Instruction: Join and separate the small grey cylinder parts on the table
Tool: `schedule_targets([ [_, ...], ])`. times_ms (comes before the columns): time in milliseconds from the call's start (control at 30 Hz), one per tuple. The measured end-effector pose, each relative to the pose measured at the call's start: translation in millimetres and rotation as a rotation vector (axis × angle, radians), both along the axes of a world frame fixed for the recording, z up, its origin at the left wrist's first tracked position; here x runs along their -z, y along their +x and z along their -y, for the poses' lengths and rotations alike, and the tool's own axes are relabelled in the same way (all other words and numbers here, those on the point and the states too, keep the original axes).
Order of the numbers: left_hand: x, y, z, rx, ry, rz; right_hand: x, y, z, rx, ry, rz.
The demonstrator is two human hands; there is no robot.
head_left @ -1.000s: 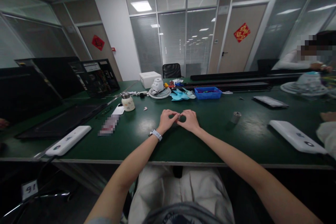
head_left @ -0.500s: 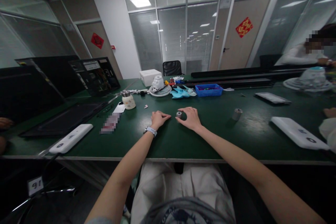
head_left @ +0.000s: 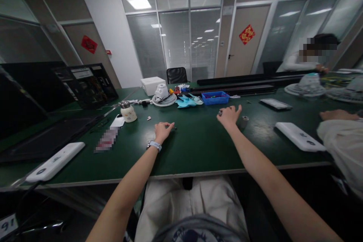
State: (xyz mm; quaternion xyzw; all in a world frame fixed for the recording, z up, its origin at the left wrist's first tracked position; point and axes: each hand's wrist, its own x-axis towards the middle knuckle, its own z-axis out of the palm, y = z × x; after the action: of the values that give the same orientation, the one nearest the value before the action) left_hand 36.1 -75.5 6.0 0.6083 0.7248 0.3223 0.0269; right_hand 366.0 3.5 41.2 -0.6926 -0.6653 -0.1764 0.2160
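Note:
My right hand (head_left: pixel 229 116) is over the table right of centre, fingers curled around a small grey metal cylinder (head_left: pixel 220 113) that is mostly hidden by the hand. Just to its right, a second grey metal cylinder (head_left: pixel 244 121) stands upright on the green tabletop. My left hand (head_left: pixel 162 132), with a watch at the wrist, rests low over the table left of centre. Its thumb and forefinger are pinched together. A tiny dark bit shows at the fingertips, too small to name.
Behind the hands lie light-blue fan blades (head_left: pixel 188 101), a white fan part (head_left: pixel 163 96) and a blue tray (head_left: pixel 215 97). A cream jar (head_left: pixel 128 112) stands at left. White devices (head_left: pixel 300 136) lie on both sides. Another person's sleeved arm (head_left: pixel 340 136) reaches in from the right.
My right hand has moved right with the metal cylinder, away from my left hand and close to the second cylinder. The whole view has turned slightly right.

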Motion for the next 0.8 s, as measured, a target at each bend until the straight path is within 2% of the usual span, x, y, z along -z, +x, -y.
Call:
schedule_targets([
  [167, 0.1, 0, 0, -0.033, 0.026, 0.019, 1.7, 48, -14, 0.252, -0.008, -0.094],
  [233, 0.3, -1, -1, -0.047, 0.053, 0.027, 1.7, 52, -14, 0.287, 0.025, -0.137],
  [300, 0.8, -2, -2, -0.058, 0.083, 0.027, 0.5, 46, -9, 0.262, 0.092, -0.138],
  [367, 1.2, -3, -2, -0.079, 0.111, 0.029, -0.4, 25, 0, 0.134, 0.169, -0.103],
  [433, 1.1, -3, -3, -0.116, 0.125, 0.047, 1.8, -8, 14, -0.106, 0.196, -0.068],
  [533, 0.0, -4, -2, -0.165, 0.129, 0.079, 13.8, -73, 36, -0.533, 0.059, -0.052],
  [600, -1.4, -5, -1, -0.179, 0.141, 0.087, 23.8, -114, 47, -0.734, -0.067, -0.054],
  [667, -3.1, -5, 1, -0.198, 0.154, 0.091, 30.7, -144, 54, -0.807, -0.156, -0.081],
  [800, -5.8, -2, 4, -0.205, 0.143, 0.103, 31.8, -168, 56, -0.739, -0.214, -0.172],
])
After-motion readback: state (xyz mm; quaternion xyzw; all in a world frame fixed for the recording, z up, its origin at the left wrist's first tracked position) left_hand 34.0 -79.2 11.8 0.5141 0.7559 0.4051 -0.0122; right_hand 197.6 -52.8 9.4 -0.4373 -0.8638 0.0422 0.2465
